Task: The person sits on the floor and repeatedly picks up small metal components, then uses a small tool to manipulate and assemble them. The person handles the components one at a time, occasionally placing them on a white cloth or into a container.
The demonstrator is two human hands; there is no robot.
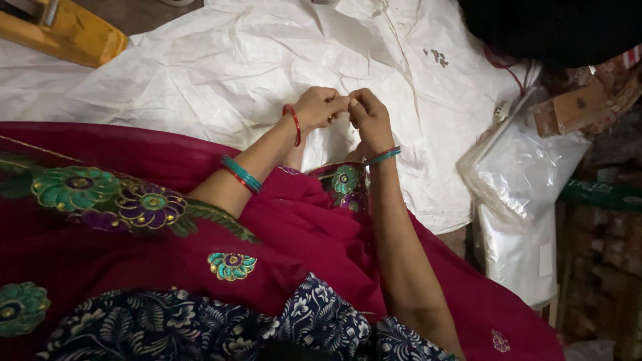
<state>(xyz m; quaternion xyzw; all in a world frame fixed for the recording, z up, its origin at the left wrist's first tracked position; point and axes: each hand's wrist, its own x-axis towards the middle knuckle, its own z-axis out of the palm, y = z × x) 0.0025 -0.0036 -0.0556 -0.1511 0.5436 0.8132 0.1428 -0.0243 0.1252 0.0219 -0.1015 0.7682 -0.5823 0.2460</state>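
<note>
Both hands meet over the white sheet (221,73), just above the upper edge of the red embroidered cloth (134,227). Left hand (319,107): fingers curled in, thumb and forefinger pressed together at the tip. Right hand (369,119): same posture, fingertips pinched and touching the left hand's fingertips. Whatever sits between the pinches is too small to make out; cannot tell if it is thread, bead or nothing.

Red bangle (293,124) on the left wrist, teal bangles (241,174) farther up the forearm. Teal bangle (382,156) on the right wrist.

The red cloth lies across the lap, below the hands, with green and purple flower embroidery. A dark blue floral fabric (200,327) lies below it.

Right of the red cloth: clear plastic bags (521,194), stacked. Up and left of it, across the white sheet: a yellow wooden piece (73,33).
</note>
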